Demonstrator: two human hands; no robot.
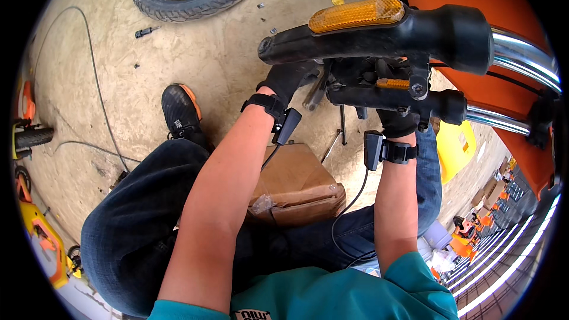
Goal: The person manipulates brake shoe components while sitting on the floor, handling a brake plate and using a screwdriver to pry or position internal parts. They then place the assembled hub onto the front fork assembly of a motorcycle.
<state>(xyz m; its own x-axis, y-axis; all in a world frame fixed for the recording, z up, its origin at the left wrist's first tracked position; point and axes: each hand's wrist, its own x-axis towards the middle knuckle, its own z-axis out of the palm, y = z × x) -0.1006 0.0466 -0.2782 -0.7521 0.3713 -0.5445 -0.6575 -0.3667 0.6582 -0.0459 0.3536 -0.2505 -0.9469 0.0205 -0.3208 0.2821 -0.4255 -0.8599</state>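
Both gloved hands, left hand [288,78] and right hand [396,121], reach up mid-frame under the black fork legs [379,41] lying crosswise, left nearer, grips too hidden to tell.

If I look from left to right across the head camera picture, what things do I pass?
Yellow and orange toy vehicle → black shoe → cardboard box → yellow plastic panel → chrome fork tubes.
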